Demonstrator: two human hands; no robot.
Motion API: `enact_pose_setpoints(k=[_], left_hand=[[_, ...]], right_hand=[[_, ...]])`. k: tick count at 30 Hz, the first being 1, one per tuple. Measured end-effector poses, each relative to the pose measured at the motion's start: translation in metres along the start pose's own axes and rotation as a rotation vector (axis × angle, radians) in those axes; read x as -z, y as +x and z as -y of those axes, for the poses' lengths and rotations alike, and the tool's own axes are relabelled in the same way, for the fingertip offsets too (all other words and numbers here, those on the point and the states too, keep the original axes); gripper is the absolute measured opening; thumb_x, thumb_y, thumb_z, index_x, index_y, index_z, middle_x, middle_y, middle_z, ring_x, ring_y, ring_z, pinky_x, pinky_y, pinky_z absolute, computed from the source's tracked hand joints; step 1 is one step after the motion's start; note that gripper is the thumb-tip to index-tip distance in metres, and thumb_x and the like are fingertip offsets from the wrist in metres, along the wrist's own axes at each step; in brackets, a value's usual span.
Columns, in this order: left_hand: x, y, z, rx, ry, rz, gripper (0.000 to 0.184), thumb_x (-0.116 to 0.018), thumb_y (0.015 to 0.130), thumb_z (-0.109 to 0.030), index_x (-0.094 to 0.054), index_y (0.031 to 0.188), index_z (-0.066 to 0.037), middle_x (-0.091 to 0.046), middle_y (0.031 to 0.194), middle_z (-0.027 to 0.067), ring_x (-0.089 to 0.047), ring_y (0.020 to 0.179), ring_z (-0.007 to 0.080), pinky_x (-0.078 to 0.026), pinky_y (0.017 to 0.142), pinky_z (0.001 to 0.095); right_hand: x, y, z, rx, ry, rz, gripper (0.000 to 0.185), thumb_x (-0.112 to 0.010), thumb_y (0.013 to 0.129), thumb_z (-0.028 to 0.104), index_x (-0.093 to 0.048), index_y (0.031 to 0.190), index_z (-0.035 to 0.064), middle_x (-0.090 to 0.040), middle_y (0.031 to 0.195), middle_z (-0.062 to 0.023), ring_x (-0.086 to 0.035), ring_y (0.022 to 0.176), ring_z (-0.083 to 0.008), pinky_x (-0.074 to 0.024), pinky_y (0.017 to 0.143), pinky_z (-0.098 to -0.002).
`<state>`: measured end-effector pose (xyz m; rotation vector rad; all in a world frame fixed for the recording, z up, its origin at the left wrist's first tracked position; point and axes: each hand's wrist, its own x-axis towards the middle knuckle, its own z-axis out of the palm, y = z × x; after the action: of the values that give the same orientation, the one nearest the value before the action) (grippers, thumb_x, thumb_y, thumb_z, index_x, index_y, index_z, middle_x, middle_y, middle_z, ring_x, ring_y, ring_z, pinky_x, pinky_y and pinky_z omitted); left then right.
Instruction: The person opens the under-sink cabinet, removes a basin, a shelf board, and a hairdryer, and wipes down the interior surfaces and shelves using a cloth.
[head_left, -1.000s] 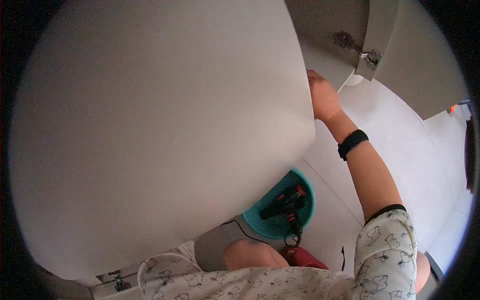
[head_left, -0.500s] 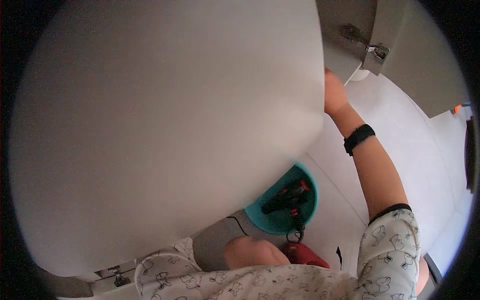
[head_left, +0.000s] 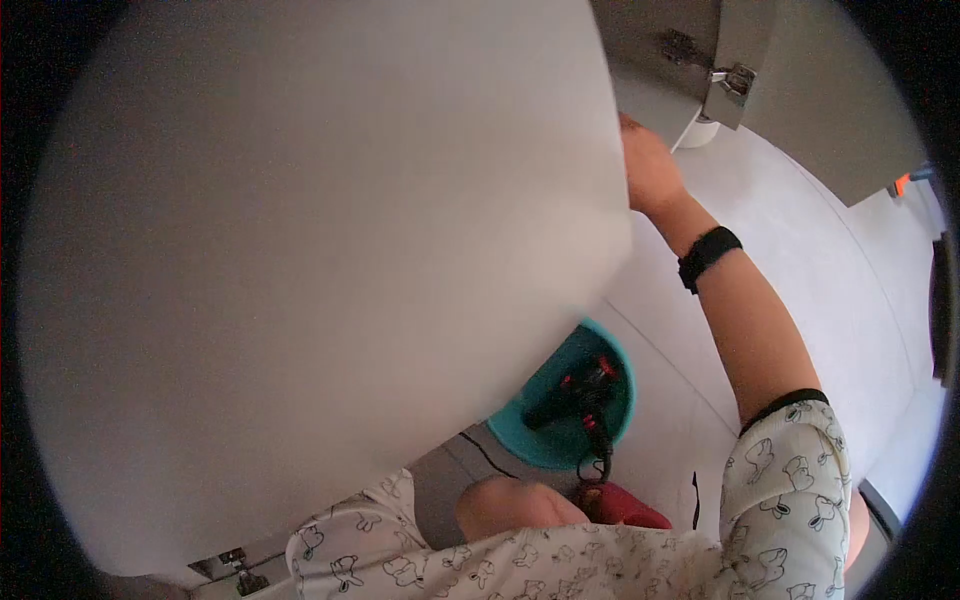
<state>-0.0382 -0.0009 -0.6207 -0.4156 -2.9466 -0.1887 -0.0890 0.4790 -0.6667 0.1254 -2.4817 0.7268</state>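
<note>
A large pale, smooth panel [head_left: 330, 270] with a curved right edge fills most of the head view, close to the camera. At that edge is my right hand [head_left: 652, 175], reaching in behind it, with a black band [head_left: 710, 258] on the wrist. The panel hides its fingers, so I cannot tell what they touch. Past the hand stands a grey cabinet [head_left: 650, 75] with its door [head_left: 835, 100] swung out on a metal hinge [head_left: 738, 80]. My left hand is out of sight; only a patterned sleeve [head_left: 350, 540] shows at the lower left.
A teal basin [head_left: 625, 410] on the pale tiled floor [head_left: 780, 230] holds a black and red hair dryer [head_left: 580, 390]. Near my bent knee [head_left: 520, 503] is a red shoe [head_left: 630, 507]. Another metal hinge [head_left: 245, 577] shows at the bottom left, and an orange item [head_left: 900, 185] at the far right.
The panel edge, my right hand and the cabinet door sit slightly further left and up in the view. The hand stays at the panel's edge.
</note>
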Motion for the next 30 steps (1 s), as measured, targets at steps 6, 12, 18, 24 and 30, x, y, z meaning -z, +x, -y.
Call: enact_pose_setpoints(k=[6, 12, 18, 24, 30], left_hand=[[-0.004, 0.005, 0.003, -0.019, -0.022, -0.035, 0.042, -0.047, 0.084, -0.033, -0.051, 0.116, -0.006, -0.050, 0.117, 0.0170, -0.047, 0.110, 0.0317, -0.037, 0.092, 0.0436], [-0.017, 0.025, -0.001, -0.067, -0.065, -0.066, 0.042, -0.046, 0.085, -0.033, -0.051, 0.116, -0.005, -0.050, 0.117, 0.0170, -0.048, 0.110, 0.0317, -0.037, 0.092, 0.0437], [-0.043, 0.089, -0.016, -0.119, -0.161, -0.106, 0.042, -0.046, 0.085, -0.033, -0.051, 0.116, -0.005, -0.050, 0.117, 0.0171, -0.048, 0.109, 0.0316, -0.038, 0.092, 0.0437], [-0.061, 0.128, -0.034, -0.113, -0.256, -0.096, 0.041, -0.046, 0.085, -0.032, -0.051, 0.116, -0.005, -0.050, 0.117, 0.0172, -0.048, 0.109, 0.0316, -0.038, 0.092, 0.0437], [-0.073, 0.142, -0.044, -0.076, -0.335, -0.021, 0.041, -0.046, 0.085, -0.032, -0.051, 0.115, -0.005, -0.050, 0.117, 0.0172, -0.048, 0.109, 0.0316, -0.038, 0.092, 0.0438]], right_hand=[[0.004, -0.003, 0.005, -0.049, 0.045, 0.019, 0.023, -0.048, 0.078, 0.023, -0.056, 0.092, 0.0066, -0.056, 0.099, -0.0144, -0.053, 0.093, -0.0331, -0.0451, 0.079, -0.0423], [0.007, -0.008, 0.012, -0.063, 0.143, 0.094, 0.035, -0.040, 0.086, 0.031, -0.055, 0.104, 0.0061, -0.057, 0.105, -0.0153, -0.053, 0.098, -0.0326, -0.0421, 0.085, -0.0393], [0.026, -0.040, 0.071, -0.497, 1.379, 0.113, 0.054, -0.025, 0.094, 0.039, -0.025, 0.133, 0.0023, -0.035, 0.134, -0.0104, -0.034, 0.122, -0.0244, -0.0252, 0.102, -0.0375], [-0.011, -0.020, 0.097, -0.340, 1.035, 0.197, 0.065, -0.028, 0.091, 0.047, -0.018, 0.135, -0.0001, -0.024, 0.139, -0.0127, -0.020, 0.129, -0.0232, -0.0152, 0.106, -0.0350], [-0.016, -0.052, 0.100, -0.307, 0.730, 0.156, 0.069, -0.032, 0.088, 0.053, -0.020, 0.136, 0.0035, -0.023, 0.140, -0.0104, -0.017, 0.131, -0.0221, -0.0200, 0.104, -0.0365]])
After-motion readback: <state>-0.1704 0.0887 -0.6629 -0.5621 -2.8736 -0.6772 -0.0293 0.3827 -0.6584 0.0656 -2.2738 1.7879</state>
